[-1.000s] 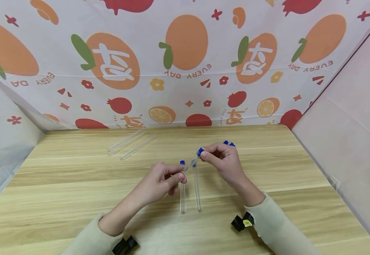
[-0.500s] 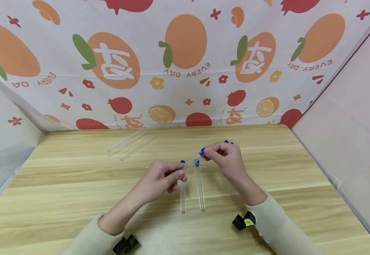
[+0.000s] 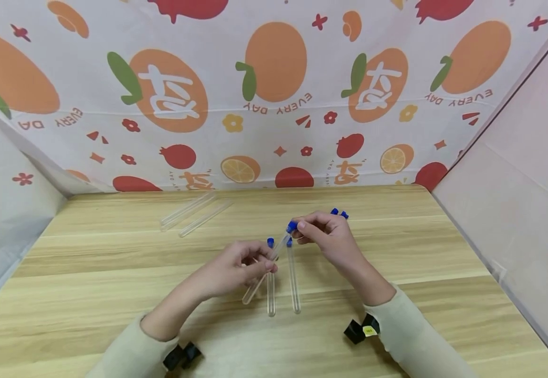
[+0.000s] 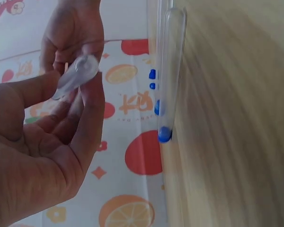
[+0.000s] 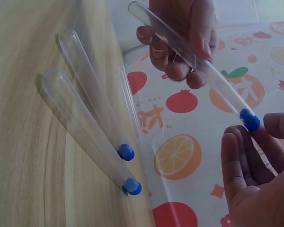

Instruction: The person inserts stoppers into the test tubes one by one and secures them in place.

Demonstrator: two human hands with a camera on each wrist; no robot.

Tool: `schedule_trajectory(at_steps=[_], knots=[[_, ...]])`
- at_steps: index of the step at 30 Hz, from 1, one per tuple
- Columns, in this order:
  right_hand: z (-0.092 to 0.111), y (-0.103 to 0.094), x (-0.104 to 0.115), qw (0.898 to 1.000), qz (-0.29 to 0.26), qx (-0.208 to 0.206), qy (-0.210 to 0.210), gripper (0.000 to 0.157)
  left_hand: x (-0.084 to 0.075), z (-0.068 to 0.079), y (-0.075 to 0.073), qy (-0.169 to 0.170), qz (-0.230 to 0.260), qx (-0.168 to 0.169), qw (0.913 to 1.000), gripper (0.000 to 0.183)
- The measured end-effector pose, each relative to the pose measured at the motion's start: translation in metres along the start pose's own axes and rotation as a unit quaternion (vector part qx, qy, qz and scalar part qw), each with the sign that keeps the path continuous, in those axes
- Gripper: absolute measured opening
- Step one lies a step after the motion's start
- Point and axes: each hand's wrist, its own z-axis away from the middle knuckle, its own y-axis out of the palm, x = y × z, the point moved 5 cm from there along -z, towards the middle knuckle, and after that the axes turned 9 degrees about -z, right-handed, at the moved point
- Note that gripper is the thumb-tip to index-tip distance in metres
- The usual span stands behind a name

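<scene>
A clear test tube (image 3: 281, 247) with a blue cap (image 3: 292, 226) is held slantwise above the table, cap end up and to the right. My left hand (image 3: 236, 268) grips the tube around its middle between thumb and fingers; the rounded end sticks out below. At the other end, my right hand (image 3: 333, 244) pinches the cap with thumb and fingers, also seen in the right wrist view. Beneath the hands lie two capped test tubes, a left one (image 3: 271, 294) and a right one (image 3: 294, 286), side by side with their caps pointing away.
Several tubes without visible caps, among them one clear tube (image 3: 205, 219), lie at the back left of the wooden table (image 3: 113, 273). Two loose blue pieces like caps (image 3: 334, 211) sit behind my right hand. A fruit-print cloth (image 3: 274, 142) hangs along the back.
The held tube has turned steeper, and its rounded end now shows below my left hand. My right hand has shifted slightly left with the cap.
</scene>
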Motion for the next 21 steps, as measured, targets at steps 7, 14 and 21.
schedule_trajectory(at_steps=[7,14,21], knots=[[0.0,0.006,-0.002,0.998,0.0,0.015,0.06,0.032,0.003,0.004,-0.016,-0.032,0.006,-0.025,0.9992,0.027],[0.005,0.023,-0.006,0.986,-0.056,0.088,0.134,0.04,0.005,0.002,-0.023,-0.042,0.025,-0.047,0.9977,0.032],[0.011,0.037,-0.012,0.966,-0.114,0.16,0.169,0.048,0.008,0.002,-0.025,-0.057,0.013,-0.056,0.9967,0.037]])
